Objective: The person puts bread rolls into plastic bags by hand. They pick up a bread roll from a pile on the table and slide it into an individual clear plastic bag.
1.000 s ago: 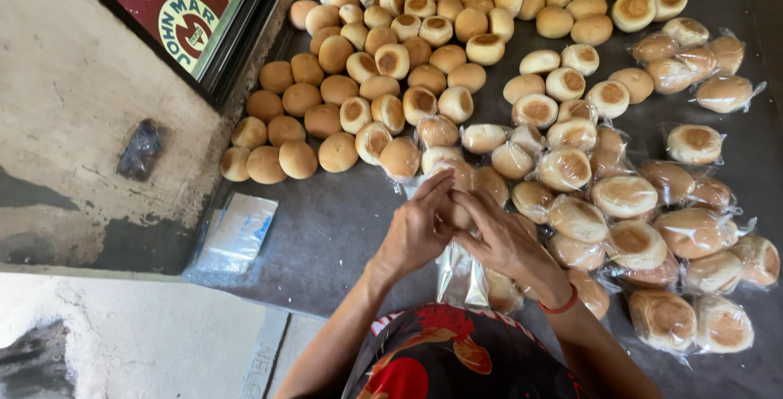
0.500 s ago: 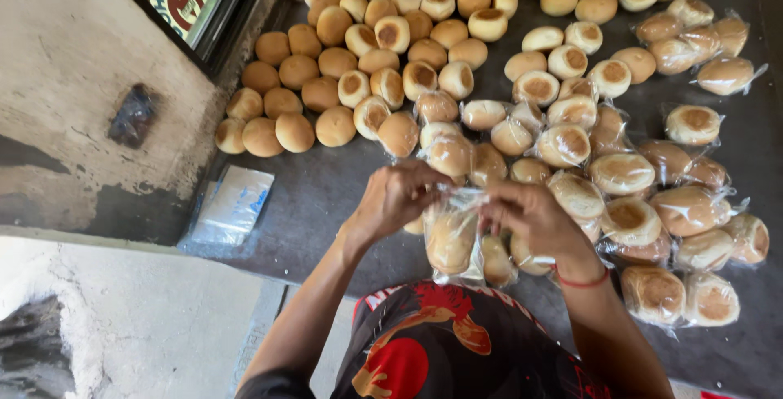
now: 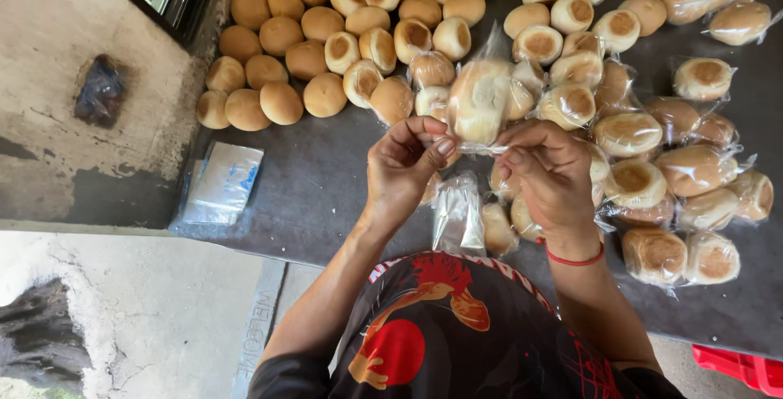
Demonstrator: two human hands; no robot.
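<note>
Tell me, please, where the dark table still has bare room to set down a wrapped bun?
Bare table lies between the stack of clear bags and the left hand, below the unwrapped buns. The wrapped buns crowd the right side.

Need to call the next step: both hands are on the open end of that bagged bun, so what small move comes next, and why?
Probably twist the bag mouth shut. The left hand and right hand pinch the open edge of the clear bag, the bun already inside, hanging unsealed.

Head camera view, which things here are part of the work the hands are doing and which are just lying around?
In the work:
left hand
right hand
bagged bun held between them
loose buns
wrapped buns
stack of clear bags

Lying about:
dark crumpled wrapper on the ledge
red crate
</note>
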